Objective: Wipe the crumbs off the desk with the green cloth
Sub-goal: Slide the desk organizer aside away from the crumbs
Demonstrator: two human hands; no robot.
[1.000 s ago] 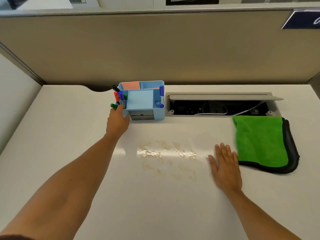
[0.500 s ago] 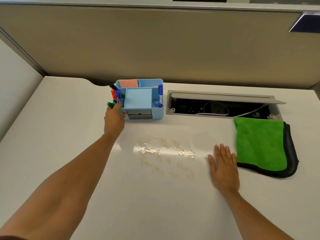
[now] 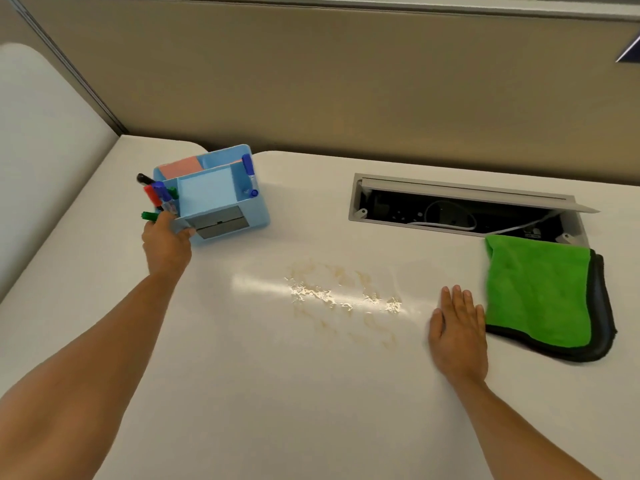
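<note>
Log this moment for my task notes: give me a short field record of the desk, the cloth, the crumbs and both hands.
desk: white, crumbs still on it
crumbs: scattered mid-desk, between the two hands
green cloth: folded, lying flat at right, untouched
left hand: gripping the near corner of the blue organizer, which sits tilted
right hand: flat on the desk, open, just left of the cloth
cable hatch: lid open

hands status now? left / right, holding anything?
Left hand: closed on the near-left corner of the blue organizer.
Right hand: open, flat on the desk, beside the green cloth, holding nothing.
</note>
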